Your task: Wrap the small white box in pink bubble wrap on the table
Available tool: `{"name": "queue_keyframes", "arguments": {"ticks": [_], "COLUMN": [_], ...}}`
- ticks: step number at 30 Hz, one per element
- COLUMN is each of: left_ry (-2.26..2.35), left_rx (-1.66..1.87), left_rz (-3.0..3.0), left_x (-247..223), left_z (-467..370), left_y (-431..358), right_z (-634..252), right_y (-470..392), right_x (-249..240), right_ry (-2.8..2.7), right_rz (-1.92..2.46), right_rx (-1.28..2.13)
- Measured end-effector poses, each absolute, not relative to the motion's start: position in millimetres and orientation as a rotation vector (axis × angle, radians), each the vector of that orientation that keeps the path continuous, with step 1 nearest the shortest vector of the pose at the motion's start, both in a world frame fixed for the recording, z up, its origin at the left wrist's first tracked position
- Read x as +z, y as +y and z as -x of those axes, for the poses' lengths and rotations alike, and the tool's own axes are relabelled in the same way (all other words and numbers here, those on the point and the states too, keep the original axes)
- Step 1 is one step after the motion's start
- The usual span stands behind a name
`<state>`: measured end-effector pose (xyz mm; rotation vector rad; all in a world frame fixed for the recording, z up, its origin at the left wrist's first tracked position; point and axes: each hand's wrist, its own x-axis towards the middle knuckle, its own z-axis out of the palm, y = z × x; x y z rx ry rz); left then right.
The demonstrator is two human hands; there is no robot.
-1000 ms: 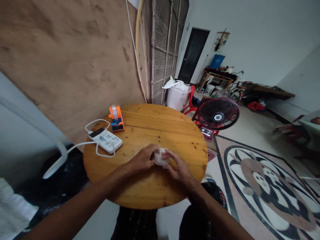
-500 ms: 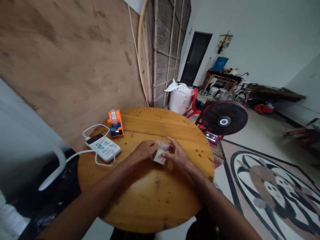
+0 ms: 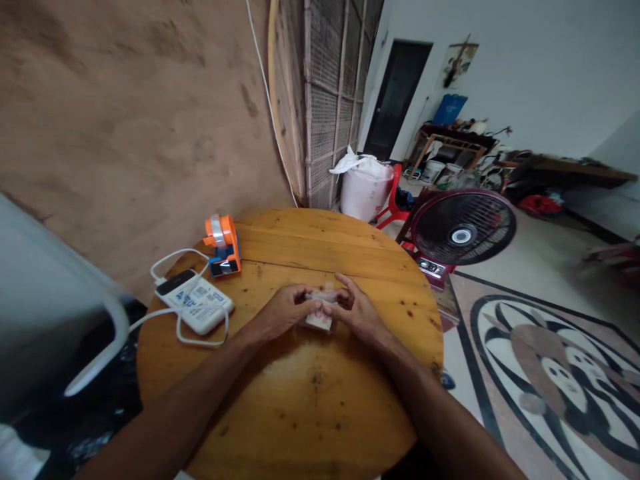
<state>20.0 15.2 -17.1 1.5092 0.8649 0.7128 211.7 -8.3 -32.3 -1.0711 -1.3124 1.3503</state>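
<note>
A small whitish box (image 3: 319,321), seemingly in clear wrap, is held between both hands over the middle of the round wooden table (image 3: 320,407). My left hand (image 3: 287,310) grips its left side, thumb on the near face. From the right, my right hand (image 3: 357,312) holds it with thumb and curled fingers, the index finger raised off it. The two thumbs nearly meet at the front of the box. Print on the box is too small to read.
On the table's left are an orange and blue tape dispenser (image 3: 223,247) and a white power bank (image 3: 195,300) with a looped white cable. Beyond the right edge stand a dark fan (image 3: 463,230), a red chair (image 3: 395,200) and a white sack (image 3: 367,190).
The box has tilted so less of its top face shows, and both thumbs have come closer together on it. The camera view has shifted a little.
</note>
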Motion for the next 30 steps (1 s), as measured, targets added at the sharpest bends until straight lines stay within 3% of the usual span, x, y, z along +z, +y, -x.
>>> {"name": "queue_keyframes", "arguments": {"ticks": [30], "left_ry": [1.020], "left_rx": [0.791], "left_rz": [-1.721], "left_x": [-8.8], "left_z": [-23.5], "left_y": [3.5], "right_z": [-202.5], "right_y": [-23.7], "right_x": [-32.0], "right_ry": [-1.654], "right_rz": [1.182], "right_rx": [0.917]}}
